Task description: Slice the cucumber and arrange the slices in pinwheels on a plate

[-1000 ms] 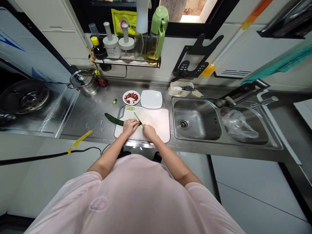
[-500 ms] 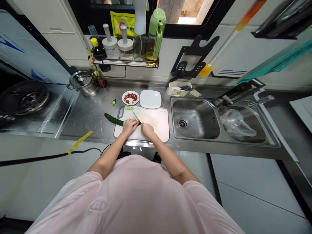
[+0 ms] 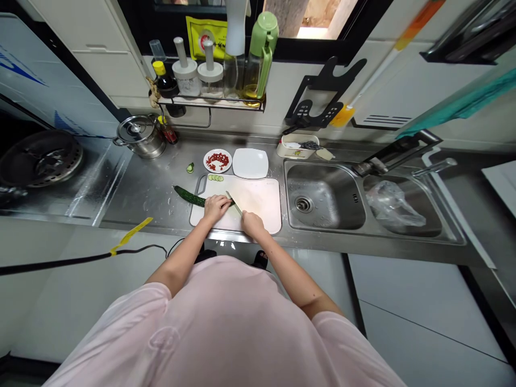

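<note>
A long green cucumber [image 3: 188, 196] lies across the left part of the white cutting board [image 3: 264, 207], its left end over the steel counter. My left hand [image 3: 216, 207] is closed over the cucumber near its right end. In my right hand [image 3: 252, 223] is the handle of a knife [image 3: 234, 202], whose blade points up and left beside the cucumber's cut end. Several cucumber slices [image 3: 215, 178] lie in a row at the board's top left. Behind the board are a plate of chopped red pieces [image 3: 217, 160] and a bare white plate [image 3: 250, 163].
Two sink basins [image 3: 326, 196] are on the right, one with a plastic bag [image 3: 393, 203]. A lidded pot [image 3: 141, 137] and a wok [image 3: 40, 158] stand left. Cucumber scraps [image 3: 190, 167] lie on the counter [image 3: 149, 188]. Bottles and jars fill the wall rack [image 3: 209, 102].
My right hand and the knife have moved right and slightly toward me, away from my left hand, and more of the blade shows. My left hand stays on the cucumber.
</note>
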`<state>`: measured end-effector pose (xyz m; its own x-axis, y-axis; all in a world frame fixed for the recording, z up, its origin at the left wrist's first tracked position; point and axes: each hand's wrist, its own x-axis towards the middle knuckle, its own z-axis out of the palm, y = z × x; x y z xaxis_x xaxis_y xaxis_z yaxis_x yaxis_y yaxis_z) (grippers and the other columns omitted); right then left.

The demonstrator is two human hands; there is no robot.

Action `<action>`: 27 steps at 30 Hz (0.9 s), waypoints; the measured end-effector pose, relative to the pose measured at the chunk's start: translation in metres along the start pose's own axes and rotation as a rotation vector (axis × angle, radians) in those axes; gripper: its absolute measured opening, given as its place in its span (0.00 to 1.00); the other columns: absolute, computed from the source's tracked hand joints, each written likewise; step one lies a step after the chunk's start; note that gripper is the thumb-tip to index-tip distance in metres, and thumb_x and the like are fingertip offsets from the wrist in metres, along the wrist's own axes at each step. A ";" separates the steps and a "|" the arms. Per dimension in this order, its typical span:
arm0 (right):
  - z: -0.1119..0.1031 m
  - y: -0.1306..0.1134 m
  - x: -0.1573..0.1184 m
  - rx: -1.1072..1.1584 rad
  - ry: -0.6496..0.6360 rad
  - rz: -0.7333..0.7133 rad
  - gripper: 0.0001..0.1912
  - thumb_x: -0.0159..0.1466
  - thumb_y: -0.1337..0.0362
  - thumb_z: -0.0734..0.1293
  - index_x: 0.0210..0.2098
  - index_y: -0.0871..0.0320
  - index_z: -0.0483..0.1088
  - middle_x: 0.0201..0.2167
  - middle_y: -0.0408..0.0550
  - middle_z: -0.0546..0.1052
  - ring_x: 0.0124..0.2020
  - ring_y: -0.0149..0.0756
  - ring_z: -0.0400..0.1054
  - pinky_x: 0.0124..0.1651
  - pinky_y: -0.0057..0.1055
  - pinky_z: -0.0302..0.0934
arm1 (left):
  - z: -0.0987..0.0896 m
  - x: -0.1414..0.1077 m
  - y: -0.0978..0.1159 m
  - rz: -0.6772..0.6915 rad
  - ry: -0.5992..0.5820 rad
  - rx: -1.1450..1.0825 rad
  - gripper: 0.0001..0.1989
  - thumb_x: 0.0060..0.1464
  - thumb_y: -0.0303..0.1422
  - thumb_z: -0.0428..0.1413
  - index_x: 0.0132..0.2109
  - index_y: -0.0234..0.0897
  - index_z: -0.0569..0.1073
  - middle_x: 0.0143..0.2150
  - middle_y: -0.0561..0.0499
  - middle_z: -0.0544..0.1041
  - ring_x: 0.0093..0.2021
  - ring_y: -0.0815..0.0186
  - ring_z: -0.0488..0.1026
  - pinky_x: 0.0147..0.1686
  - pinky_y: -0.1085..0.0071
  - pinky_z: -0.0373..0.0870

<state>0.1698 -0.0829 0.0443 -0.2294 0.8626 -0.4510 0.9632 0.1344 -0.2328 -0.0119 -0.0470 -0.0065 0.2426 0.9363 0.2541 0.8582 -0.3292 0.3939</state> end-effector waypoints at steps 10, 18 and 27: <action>-0.009 -0.014 0.022 0.015 0.009 0.000 0.15 0.65 0.72 0.53 0.48 0.62 0.66 0.43 0.58 0.75 0.45 0.42 0.71 0.44 0.32 0.61 | 0.002 0.000 -0.001 -0.003 -0.003 0.001 0.13 0.60 0.41 0.49 0.41 0.46 0.78 0.43 0.50 0.78 0.43 0.62 0.70 0.41 0.63 0.60; -0.013 -0.022 0.042 0.046 0.027 -0.012 0.16 0.65 0.71 0.54 0.49 0.61 0.65 0.43 0.57 0.76 0.45 0.42 0.71 0.43 0.31 0.61 | 0.001 0.001 -0.002 -0.011 -0.031 0.012 0.13 0.61 0.41 0.48 0.42 0.47 0.77 0.43 0.51 0.77 0.42 0.63 0.70 0.41 0.64 0.59; -0.009 -0.017 0.031 0.029 0.020 -0.016 0.15 0.65 0.73 0.53 0.48 0.62 0.65 0.43 0.58 0.75 0.45 0.41 0.71 0.44 0.31 0.61 | 0.000 0.001 0.001 -0.009 -0.017 0.002 0.12 0.60 0.41 0.50 0.41 0.46 0.77 0.43 0.51 0.77 0.43 0.63 0.70 0.42 0.65 0.59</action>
<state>0.1480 -0.0543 0.0422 -0.2414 0.8701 -0.4298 0.9550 0.1343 -0.2644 -0.0113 -0.0465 -0.0061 0.2421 0.9413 0.2354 0.8616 -0.3201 0.3940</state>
